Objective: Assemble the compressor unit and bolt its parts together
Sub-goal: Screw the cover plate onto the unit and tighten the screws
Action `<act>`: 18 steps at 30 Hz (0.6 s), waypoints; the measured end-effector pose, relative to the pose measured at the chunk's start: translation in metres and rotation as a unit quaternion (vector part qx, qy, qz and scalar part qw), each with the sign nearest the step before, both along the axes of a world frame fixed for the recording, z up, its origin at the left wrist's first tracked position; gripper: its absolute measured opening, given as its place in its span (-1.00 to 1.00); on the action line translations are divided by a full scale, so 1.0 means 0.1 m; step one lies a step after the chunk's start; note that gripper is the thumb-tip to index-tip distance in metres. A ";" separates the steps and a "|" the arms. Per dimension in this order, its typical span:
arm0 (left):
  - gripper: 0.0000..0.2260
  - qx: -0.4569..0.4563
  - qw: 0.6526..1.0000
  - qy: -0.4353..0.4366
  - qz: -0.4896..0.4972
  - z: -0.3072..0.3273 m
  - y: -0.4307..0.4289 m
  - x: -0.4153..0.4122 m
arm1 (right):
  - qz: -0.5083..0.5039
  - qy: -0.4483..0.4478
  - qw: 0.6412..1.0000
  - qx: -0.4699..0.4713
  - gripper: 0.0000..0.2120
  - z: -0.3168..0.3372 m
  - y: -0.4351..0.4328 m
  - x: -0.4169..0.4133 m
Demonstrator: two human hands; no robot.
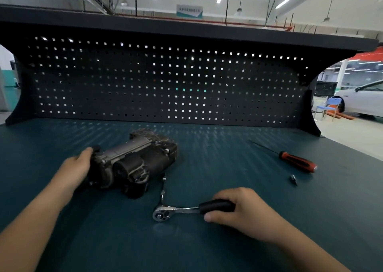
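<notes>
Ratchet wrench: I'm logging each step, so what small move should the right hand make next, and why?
Probably lift the ratchet wrench off the bench and bring its extension bar to a bolt on the compressor. The right hand grips its black handle while it lies flat, and the left hand holds the compressor's end.

compressor (134, 162): dark, grimy, on its side, left of centre on the bench (228, 168)
ratchet (176, 210): chrome, black grip, flat just in front
</notes>
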State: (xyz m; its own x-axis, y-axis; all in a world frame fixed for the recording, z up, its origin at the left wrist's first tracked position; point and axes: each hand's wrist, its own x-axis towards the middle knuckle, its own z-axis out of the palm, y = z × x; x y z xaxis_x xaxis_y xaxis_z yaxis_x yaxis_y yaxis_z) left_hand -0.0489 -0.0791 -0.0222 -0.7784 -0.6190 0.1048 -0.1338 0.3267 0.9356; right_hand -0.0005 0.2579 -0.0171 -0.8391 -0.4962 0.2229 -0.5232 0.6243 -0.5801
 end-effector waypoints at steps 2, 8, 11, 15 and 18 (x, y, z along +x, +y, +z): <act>-0.60 0.008 1.000 0.007 0.001 0.00 0.03 0.00 | -0.016 0.030 0.999 -0.012 -0.80 0.01 0.09 -0.07; -0.59 0.080 0.996 0.029 -0.020 0.04 -0.02 0.07 | -0.192 -0.053 0.940 -0.277 -0.60 0.12 0.38 -0.29; -0.68 0.069 0.995 0.008 -0.065 0.06 0.09 0.07 | -0.261 -0.159 0.848 -0.434 -0.65 0.08 0.50 -0.43; -0.76 0.084 0.988 -0.002 -0.127 0.06 0.33 0.08 | -0.311 -0.235 0.752 -0.532 -0.63 0.00 0.65 -0.57; -0.74 0.057 0.989 0.011 -0.136 0.04 0.49 0.09 | -0.386 -0.204 0.777 -0.453 -0.66 -0.06 0.73 -0.65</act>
State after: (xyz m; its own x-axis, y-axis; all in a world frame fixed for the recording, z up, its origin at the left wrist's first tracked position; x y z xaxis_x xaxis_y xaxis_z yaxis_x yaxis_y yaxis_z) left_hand -0.0397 -0.0300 -0.0178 -0.9164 -0.3951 0.0646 -0.0349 0.2396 0.9703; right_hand -0.0656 0.3312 -0.0230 -0.9015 0.3955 -0.1759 0.1476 -0.1012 -0.9839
